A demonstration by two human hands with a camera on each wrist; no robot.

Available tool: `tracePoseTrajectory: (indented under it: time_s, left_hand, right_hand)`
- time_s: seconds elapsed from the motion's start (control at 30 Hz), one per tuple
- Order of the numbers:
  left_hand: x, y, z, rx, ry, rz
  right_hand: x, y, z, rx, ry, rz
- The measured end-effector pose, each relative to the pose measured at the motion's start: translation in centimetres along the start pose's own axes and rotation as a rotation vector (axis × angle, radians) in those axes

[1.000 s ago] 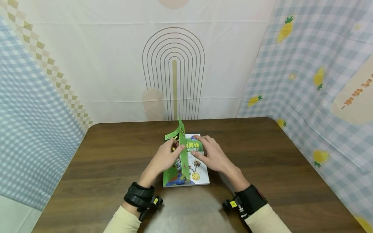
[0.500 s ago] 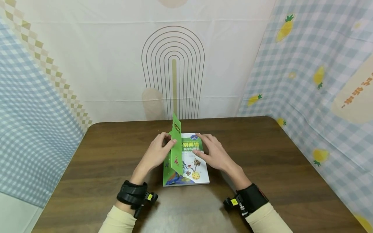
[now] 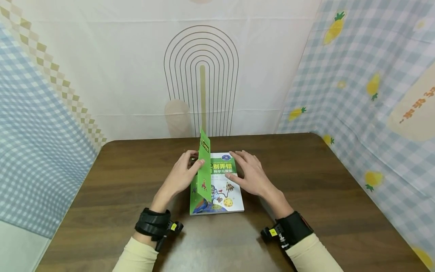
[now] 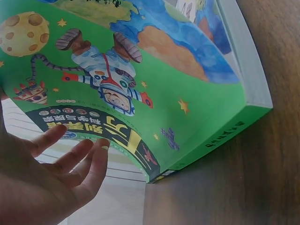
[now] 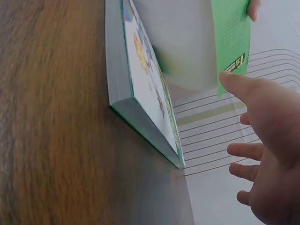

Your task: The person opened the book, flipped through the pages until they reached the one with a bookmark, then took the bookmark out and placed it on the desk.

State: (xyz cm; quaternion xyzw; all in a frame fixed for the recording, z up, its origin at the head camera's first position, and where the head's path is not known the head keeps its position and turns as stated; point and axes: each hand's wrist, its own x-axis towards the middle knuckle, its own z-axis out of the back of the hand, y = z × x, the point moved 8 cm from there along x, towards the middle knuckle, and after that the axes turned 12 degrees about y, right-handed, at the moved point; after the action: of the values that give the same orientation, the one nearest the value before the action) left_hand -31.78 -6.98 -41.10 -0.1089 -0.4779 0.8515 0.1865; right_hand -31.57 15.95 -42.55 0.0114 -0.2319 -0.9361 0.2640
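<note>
A thick paperback book (image 3: 231, 204) lies on the table with its green front cover (image 3: 204, 177) lifted and standing up towards the left. My left hand (image 3: 178, 175) pinches that cover: the thumb is on its green folded flap (image 5: 230, 33), the fingers behind. In the left wrist view, the cover's outside shows an astronaut and a yellow moon, and it bows near my fingers (image 4: 96, 161). Under the cover, a white title page with green and yellow lettering shows. At the book's right edge, my right hand (image 3: 253, 175) hovers with fingers spread, holding nothing.
The brown wooden table (image 3: 136, 166) extends around the book on all sides. A white cloth (image 3: 136, 75) with a line-drawn arch hangs behind its back edge. Blue checked cloth (image 3: 357, 94) hangs at both sides.
My left hand has moved left, swinging the cover and its flap leftward and uncovering more of the title page. My right hand stays nearly in place.
</note>
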Motion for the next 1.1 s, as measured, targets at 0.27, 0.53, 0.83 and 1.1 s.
tracePoseTrajectory:
  time_s: [0.27,0.53,0.83,1.1]
  left_hand:
    - [0.2,-0.2,0.1,0.011,0.023,-0.025]
    - [-0.1,-0.5,0.6,0.018,0.046,-0.045]
    - [-0.3,-0.4,1.2,0.004,0.048,-0.049]
    - [-0.3,-0.3,1.2,-0.005,0.057,-0.053]
  right_hand:
    - [0.1,-0.1,-0.1,-0.073,-0.004,0.014]
    - [0.1,-0.2,-0.4,-0.066,0.018,0.005]
    - [0.2,-0.2,-0.4,-0.085,0.016,-0.005]
    - [0.1,-0.4,-0.5,-0.098,0.022,-0.018]
